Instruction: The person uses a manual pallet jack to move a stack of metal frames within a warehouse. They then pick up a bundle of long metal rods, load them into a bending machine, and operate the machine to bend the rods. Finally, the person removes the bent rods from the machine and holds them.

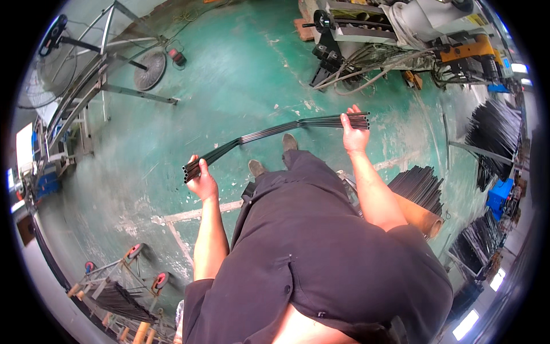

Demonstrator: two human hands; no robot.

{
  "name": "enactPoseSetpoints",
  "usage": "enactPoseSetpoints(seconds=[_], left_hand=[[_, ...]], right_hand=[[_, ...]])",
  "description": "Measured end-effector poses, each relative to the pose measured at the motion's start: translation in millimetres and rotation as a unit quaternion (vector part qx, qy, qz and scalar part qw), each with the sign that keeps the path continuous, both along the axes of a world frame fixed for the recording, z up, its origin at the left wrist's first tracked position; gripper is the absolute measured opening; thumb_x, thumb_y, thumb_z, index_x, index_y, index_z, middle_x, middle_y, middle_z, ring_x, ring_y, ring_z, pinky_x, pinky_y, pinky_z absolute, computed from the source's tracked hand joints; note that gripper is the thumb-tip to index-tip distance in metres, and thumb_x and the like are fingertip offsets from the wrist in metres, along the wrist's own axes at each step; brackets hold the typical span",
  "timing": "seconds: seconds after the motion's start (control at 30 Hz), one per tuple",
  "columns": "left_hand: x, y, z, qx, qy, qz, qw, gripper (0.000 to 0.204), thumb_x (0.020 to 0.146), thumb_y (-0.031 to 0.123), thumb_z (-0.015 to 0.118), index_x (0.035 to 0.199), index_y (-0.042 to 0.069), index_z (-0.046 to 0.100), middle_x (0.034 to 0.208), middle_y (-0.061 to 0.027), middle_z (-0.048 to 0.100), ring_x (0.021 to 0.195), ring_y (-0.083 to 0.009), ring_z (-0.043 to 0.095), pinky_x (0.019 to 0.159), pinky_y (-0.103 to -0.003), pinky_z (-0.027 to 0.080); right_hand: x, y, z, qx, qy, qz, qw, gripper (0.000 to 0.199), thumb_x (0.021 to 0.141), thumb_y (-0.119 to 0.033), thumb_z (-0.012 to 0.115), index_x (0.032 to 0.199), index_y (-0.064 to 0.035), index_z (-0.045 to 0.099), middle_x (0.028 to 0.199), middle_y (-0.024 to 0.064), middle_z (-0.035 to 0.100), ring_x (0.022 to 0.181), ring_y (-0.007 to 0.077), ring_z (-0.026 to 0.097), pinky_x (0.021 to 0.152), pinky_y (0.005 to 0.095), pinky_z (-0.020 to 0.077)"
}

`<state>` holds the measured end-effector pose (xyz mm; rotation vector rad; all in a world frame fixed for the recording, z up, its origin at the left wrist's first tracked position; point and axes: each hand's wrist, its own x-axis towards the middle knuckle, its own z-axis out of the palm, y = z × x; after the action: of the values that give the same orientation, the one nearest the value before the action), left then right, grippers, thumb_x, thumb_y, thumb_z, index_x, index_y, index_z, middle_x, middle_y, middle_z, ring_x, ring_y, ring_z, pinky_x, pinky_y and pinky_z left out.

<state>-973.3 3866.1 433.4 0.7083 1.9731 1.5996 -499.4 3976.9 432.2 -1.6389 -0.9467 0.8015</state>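
Observation:
A bundle of thin dark metal tubes (269, 131) stretches across in front of me, bent near each end, with its open tube ends facing outward. My left hand (203, 180) is closed round the left end, thumb on top. Round the right end my right hand (355, 135) is closed, a little farther out than the left. The tubes are held above the floor, over my shoes (290, 142).
Machinery (366, 34) with hoses stands at the far right. A metal frame (103, 74) and a round base (150, 70) are far left. Stacked dark tubes (418, 189) lie right, more on racks (490, 137). A wheeled cart (123, 286) is near left. The green floor (229, 74) is scuffed.

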Motion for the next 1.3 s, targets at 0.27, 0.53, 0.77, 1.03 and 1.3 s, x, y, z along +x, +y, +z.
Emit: enactPoseSetpoints(seconds=[0.27, 0.53, 0.77, 1.03, 1.3], left_hand=[[-11, -1, 4, 0.005, -0.007, -0.008, 1.0, 0.04, 0.099, 0.001, 0.074, 0.137, -0.007, 0.064, 0.131, -0.0166, 0.07, 0.118, -0.023, 0.068, 0.104, -0.036, 0.056], [-19, 9, 6, 0.002, -0.015, -0.017, 1.0, 0.045, 0.097, -0.003, 0.074, 0.14, -0.008, 0.06, 0.133, -0.0171, 0.069, 0.119, -0.0228, 0.067, 0.106, -0.036, 0.054], [-20, 15, 6, 0.014, -0.015, -0.006, 1.0, 0.044, 0.096, -0.005, 0.073, 0.138, -0.008, 0.062, 0.132, -0.016, 0.069, 0.12, -0.0244, 0.067, 0.107, -0.038, 0.054], [-25, 14, 7, 0.004, -0.022, -0.001, 1.0, 0.045, 0.096, -0.006, 0.073, 0.139, -0.009, 0.061, 0.133, -0.016, 0.068, 0.12, -0.0243, 0.067, 0.107, -0.038, 0.054], [-25, 23, -1, 0.046, -0.041, 0.001, 0.998, 0.043, 0.096, -0.004, 0.074, 0.138, -0.008, 0.062, 0.13, -0.0151, 0.07, 0.117, -0.0232, 0.067, 0.104, -0.037, 0.055]], right_hand=[[-13, -4, 1, -0.007, -0.033, -0.005, 0.999, 0.058, 0.097, -0.024, 0.082, 0.146, -0.001, 0.062, 0.136, 0.0153, 0.073, 0.124, 0.0197, 0.069, 0.106, 0.0337, 0.0529], [-22, 3, 6, -0.016, -0.047, -0.014, 0.999, 0.06, 0.095, -0.026, 0.084, 0.145, -0.0005, 0.063, 0.133, 0.0154, 0.075, 0.123, 0.0194, 0.07, 0.104, 0.0328, 0.053], [-33, 15, 23, 0.001, -0.054, -0.031, 0.998, 0.057, 0.094, -0.023, 0.085, 0.141, 0.0023, 0.065, 0.131, 0.0171, 0.076, 0.122, 0.0202, 0.072, 0.104, 0.0322, 0.0534], [-40, 19, 24, 0.026, -0.018, -0.043, 0.999, 0.05, 0.095, -0.019, 0.083, 0.137, 0.0038, 0.067, 0.127, 0.017, 0.077, 0.115, 0.0154, 0.072, 0.101, 0.0316, 0.0553], [-36, 26, 29, 0.037, -0.046, -0.028, 0.998, 0.043, 0.1, -0.015, 0.077, 0.136, 0.0056, 0.068, 0.126, 0.0162, 0.078, 0.115, 0.0175, 0.073, 0.102, 0.0324, 0.0553]])
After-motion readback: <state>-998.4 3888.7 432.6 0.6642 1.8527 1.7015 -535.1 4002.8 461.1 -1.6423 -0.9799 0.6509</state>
